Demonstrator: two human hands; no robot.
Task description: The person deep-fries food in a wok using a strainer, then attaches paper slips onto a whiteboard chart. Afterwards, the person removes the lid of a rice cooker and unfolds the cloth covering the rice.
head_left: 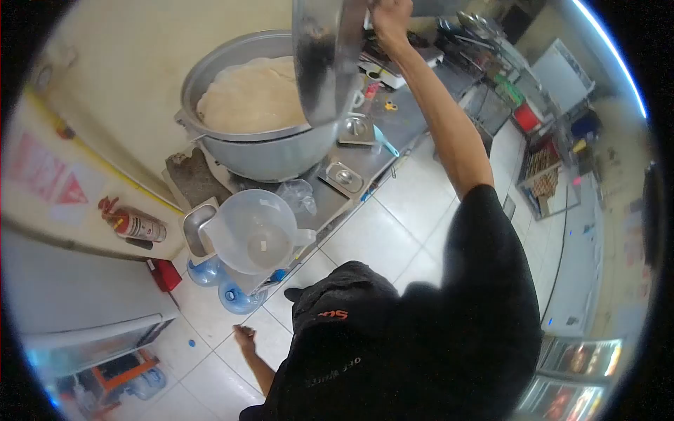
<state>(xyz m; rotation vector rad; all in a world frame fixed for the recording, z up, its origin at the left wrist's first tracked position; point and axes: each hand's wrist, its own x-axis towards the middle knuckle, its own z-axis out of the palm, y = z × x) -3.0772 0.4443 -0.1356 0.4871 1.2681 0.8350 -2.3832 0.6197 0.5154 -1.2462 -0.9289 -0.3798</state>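
My right hand (pixel 390 19) is at the top, closed on a large shiny metal lid (pixel 326 63). The lid stands on edge over the right side of a big metal pot (pixel 267 156). A pale, tan, smooth mass (pixel 253 95) fills the pot's opening. My left hand (pixel 244 338) hangs low on the left above the floor, its fingers loosely apart and nothing visible in them. A translucent plastic tub (pixel 256 231) sits on the counter below the pot, next to a crumpled clear bag (pixel 298 196).
Steel pan lids (pixel 344 177) and yellow scissors (pixel 390 106) lie on the counter (pixel 414 116). Blue water bottles (pixel 239 296) stand on the tiled floor below the counter's end. A fire extinguisher (pixel 140 226) hangs on the left wall. At the right is a glass case (pixel 551 179).
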